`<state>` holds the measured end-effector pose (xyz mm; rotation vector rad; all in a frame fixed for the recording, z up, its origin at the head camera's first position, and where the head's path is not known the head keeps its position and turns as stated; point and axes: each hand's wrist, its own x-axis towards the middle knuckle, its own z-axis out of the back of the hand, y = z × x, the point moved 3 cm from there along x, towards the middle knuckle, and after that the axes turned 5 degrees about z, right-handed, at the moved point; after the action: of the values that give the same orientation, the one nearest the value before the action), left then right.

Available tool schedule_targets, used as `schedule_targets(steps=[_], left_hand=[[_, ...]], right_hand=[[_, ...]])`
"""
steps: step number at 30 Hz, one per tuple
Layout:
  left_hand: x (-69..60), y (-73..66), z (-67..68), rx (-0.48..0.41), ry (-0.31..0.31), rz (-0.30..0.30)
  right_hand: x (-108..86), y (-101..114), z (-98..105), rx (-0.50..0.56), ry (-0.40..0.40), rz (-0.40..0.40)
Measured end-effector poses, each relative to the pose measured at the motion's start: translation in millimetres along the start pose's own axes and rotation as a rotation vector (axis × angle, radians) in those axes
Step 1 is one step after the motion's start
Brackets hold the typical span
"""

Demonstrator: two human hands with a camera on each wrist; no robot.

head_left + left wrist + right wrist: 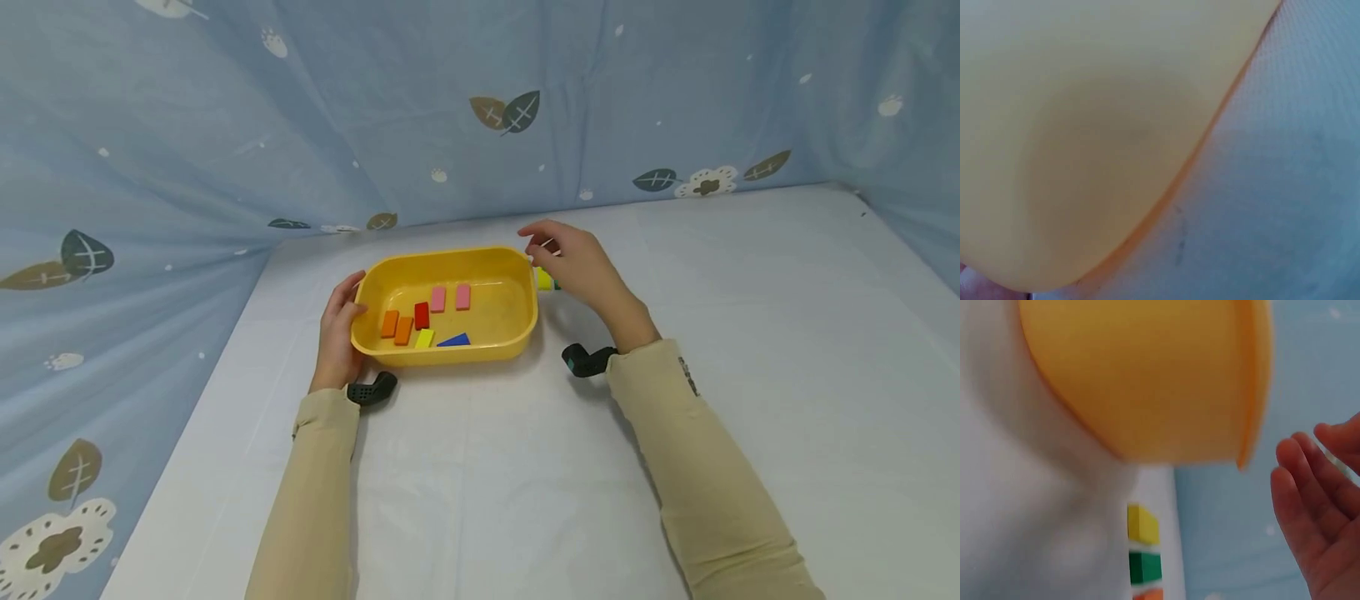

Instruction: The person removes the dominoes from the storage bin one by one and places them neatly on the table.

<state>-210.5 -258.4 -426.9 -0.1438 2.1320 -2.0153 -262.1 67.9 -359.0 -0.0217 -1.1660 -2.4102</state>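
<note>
A yellow plastic tub (465, 356) stands on the white tabletop. Small blocks lie inside it: pink blocks (462, 297), a red block (422, 315), orange blocks (403, 331), a yellow block (424, 338) and a blue block (454, 340). My left hand (340, 337) holds the tub's left end, thumb at the rim. The left wrist view is filled mostly by the tub's wall (1116, 125). Just off the right rim, my right hand (581, 265) hovers with loosely bent fingers and nothing between them. In the right wrist view its fingers (1310, 500) are apart from the tub.
Beyond the tub's right end, partly hidden by my right hand, a yellow block (1142, 525), a green block (1145, 567) and an orange block (1149, 594) sit in a row. A blue patterned curtain (420, 108) hangs behind the white tabletop (480, 467).
</note>
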Motion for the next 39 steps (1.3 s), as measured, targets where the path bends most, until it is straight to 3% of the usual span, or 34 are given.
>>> schedule_targets(steps=[7,14,19,22,28,39], left_hand=[[-0.2,0.1,0.1,-0.019,0.011,-0.008],[-1.4,-0.7,-0.8,-0.010,0.014,-0.011],[-3.4,-1.3,-0.5,-0.018,0.017,-0.003],[-4.0,-1.6,-0.9,-0.022,0.022,-0.004],[-3.8,-1.8,-0.8,-0.017,0.016,-0.001],[-3.0,-0.8,-0.5,-0.010,0.014,-0.001]], right_hand=[[4.2,20.2,-26.4,-0.042,0.154,0.047],[-0.8,39.6,-53.1,-0.176,0.314,0.127],[-6.4,50.1,-70.8,-0.267,0.420,0.143],[-9.8,54.1,-79.2,-0.288,0.486,0.149],[-14.4,57.0,-90.7,-0.305,0.566,0.241],[-18.9,53.1,-97.9,-0.412,0.638,0.144]])
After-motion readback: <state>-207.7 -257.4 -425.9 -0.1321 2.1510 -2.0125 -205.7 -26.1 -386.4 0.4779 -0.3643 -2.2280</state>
